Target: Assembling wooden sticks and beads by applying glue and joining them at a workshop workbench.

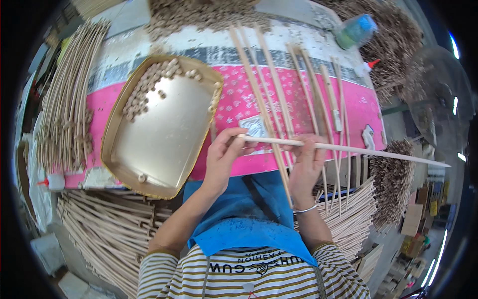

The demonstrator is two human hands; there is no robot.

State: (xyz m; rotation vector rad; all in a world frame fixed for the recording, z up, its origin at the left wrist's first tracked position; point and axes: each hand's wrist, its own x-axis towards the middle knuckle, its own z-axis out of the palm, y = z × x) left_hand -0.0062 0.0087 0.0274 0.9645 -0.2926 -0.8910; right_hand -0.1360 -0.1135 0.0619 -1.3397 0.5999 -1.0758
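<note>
A long pale wooden stick (pixel 356 149) lies level across both my hands, its thin end reaching far to the right. My left hand (pixel 223 157) pinches the stick's left end, where a small round knob or bead shows partly between the fingertips. My right hand (pixel 306 167) grips the same stick farther along, thumb on top. Left of my left hand, a gold-rimmed tray (pixel 172 134) holds small wooden beads (pixel 147 89) heaped in its far left part, with a lone bead (pixel 142 178) near its front edge. Several loose sticks (pixel 271 74) lie beyond and beneath my hands.
Bundled sticks (pixel 69 94) with knobbed ends lie at the left; more sticks (pixel 109 234) lie below the pink-covered table (pixel 231 84). A bead pile (pixel 199 20) sits at the far edge. Glue bottles (pixel 366 68) and a blue-green container (pixel 355 32) stand on the right.
</note>
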